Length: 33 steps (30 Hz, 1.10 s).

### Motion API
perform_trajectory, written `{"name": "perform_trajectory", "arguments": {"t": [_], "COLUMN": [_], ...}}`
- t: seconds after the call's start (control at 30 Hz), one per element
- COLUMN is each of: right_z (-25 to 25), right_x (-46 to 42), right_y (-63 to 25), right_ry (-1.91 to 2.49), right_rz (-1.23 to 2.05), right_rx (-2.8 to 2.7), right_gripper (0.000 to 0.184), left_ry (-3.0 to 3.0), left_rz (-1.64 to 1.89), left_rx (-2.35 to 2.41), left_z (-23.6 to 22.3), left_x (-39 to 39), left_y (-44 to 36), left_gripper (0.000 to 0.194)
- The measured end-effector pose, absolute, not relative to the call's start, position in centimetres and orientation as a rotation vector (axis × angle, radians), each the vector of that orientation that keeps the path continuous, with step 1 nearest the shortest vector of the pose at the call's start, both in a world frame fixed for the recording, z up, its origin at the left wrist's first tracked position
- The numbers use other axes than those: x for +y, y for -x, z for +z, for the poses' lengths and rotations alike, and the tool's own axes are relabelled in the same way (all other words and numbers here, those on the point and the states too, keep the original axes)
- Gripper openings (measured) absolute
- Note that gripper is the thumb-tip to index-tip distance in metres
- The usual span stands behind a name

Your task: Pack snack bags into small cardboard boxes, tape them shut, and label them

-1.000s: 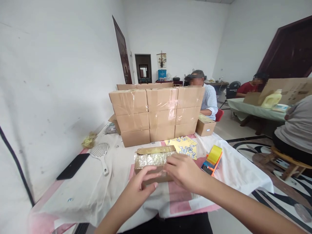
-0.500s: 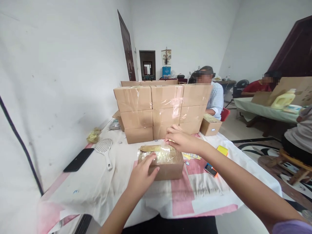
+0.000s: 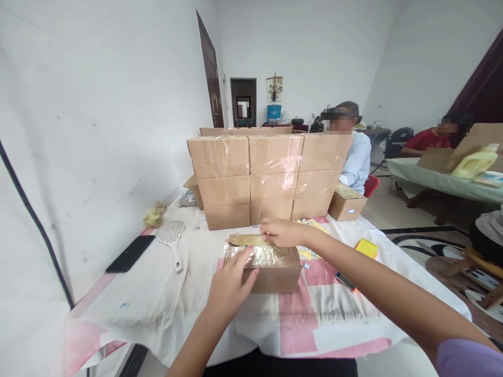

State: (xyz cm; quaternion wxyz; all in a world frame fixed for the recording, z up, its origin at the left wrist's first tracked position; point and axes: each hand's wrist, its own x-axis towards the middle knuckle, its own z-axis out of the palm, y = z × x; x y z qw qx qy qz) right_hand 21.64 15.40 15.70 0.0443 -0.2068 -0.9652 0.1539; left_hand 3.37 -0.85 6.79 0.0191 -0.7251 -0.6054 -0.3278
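A small cardboard box (image 3: pixel 271 280) with shiny clear packing tape (image 3: pixel 261 255) over its top sits on the cloth in front of me. My left hand (image 3: pixel 231 277) rests on its left end, fingers spread and the thumb along the near side. At the far edge of the top, my right hand (image 3: pixel 281 232) has its fingers curled down and pressed together. What lies between those fingertips is hidden. Just beyond stands a wall of stacked, taped cardboard boxes (image 3: pixel 273 183).
On the left lie a white perforated ladle (image 3: pixel 171 235), a black phone-like slab (image 3: pixel 129 254) and crumpled tape (image 3: pixel 155 214). Right of my box are yellow label sheets (image 3: pixel 310 253), a yellow-and-orange object (image 3: pixel 366 248) and another taped box (image 3: pixel 348 203). A person (image 3: pixel 357 157) sits behind the stack.
My right hand has come down and slightly left onto the far edge of the box top, its fingers now curled. My left hand stays on the box. The view has shifted a little.
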Motion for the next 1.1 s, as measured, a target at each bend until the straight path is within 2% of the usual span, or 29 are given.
{"name": "perform_trajectory", "arguments": {"t": [0.23,0.47,0.57,0.6,0.7,0.77,0.87,0.97,1.03,1.1], "right_z": [15.0,13.7,13.3,13.3,14.2,15.0,15.4,13.5,11.3,8.9], "right_x": [15.5,15.7,15.4,15.3,15.8,16.9,19.8,22.5,23.4,23.9], "right_y": [-22.1,-22.2,-21.7,-21.4,-21.0,-21.8,-25.1,-30.2,-33.4,-35.6], "right_ry": [0.62,0.676,0.77,0.825,1.109,1.358,1.669,1.898,2.002,2.032], "right_rz": [0.532,0.522,0.458,0.419,0.205,0.034,-0.092,-0.056,0.004,0.066], "right_rx": [-2.913,-2.895,-2.893,-2.893,-2.808,-2.646,-2.402,-2.296,-2.297,-2.351], "right_gripper": [0.02,0.007,0.007,0.01,0.033,0.039,0.034,0.031,0.023,0.016], "left_ry": [2.363,2.367,2.344,2.324,2.286,2.275,2.253,2.248,2.251,2.261], "left_rz": [-0.952,-0.861,-0.865,-0.867,-0.907,-0.984,-1.102,-1.134,-1.25,-1.438], "left_rx": [-1.545,-1.661,-1.758,-1.787,-1.818,-1.816,-1.835,-1.86,-1.708,-1.39], "left_z": [6.5,4.8,4.0,3.9,3.9,4.2,4.3,3.4,2.1,0.5], "left_x": [-0.9,-1.1,-1.6,-1.7,-2.1,-2.3,-2.6,-3.1,-3.5,-3.9], "left_y": [-4.3,-5.7,-6.4,-6.7,-7.5,-7.9,-8.2,-8.2,-8.2,-8.7], "left_gripper": [0.04,0.041,0.043,0.044,0.043,0.038,0.032,0.042,0.041,0.03]}}
